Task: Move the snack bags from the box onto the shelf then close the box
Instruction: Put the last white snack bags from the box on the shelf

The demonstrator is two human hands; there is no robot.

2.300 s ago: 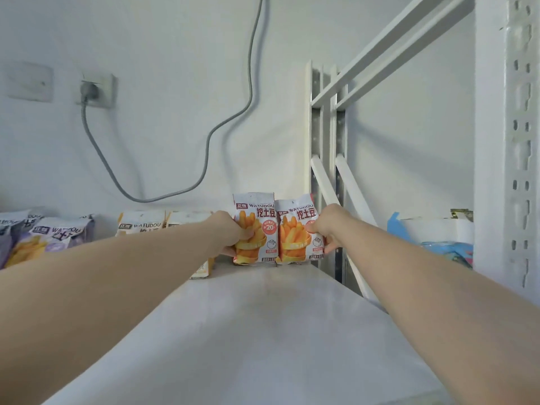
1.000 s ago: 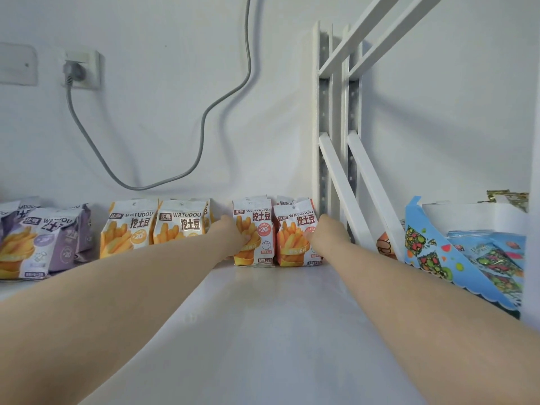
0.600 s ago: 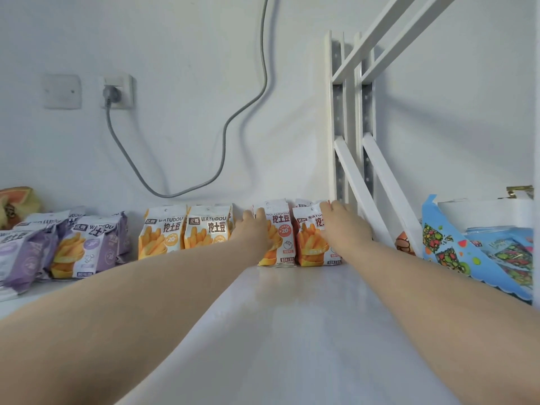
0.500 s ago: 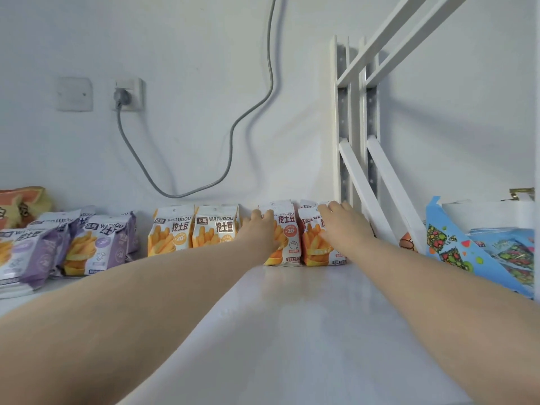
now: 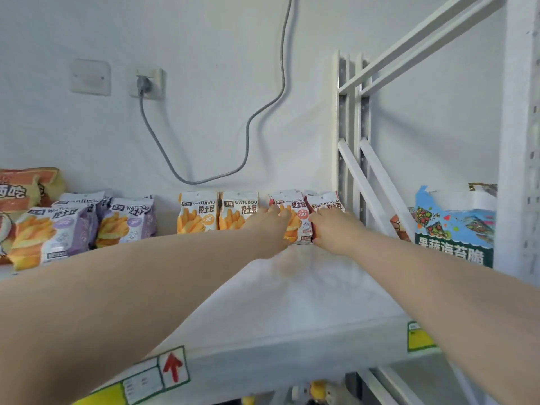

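Head view is showing a white shelf stretching away under both forearms toward a white wall. A metal frame is rising just beyond the right hand, and past it to the right a blue snack box is sitting. Left of the left hand, two orange snack bags are standing upright side by side; further left, purple snack bags are leaning in a cluster. A grey cable is hanging from a socket above them. The left hand is resting flat with loosely spread fingers against the front of a red-topped snack bag, covering its left part. The right hand is pressing its fingers against the neighbouring red-topped bag, hiding most of it; whether either hand is gripping a bag, I cannot tell. Both bags are standing at the shelf's back, touching each other.
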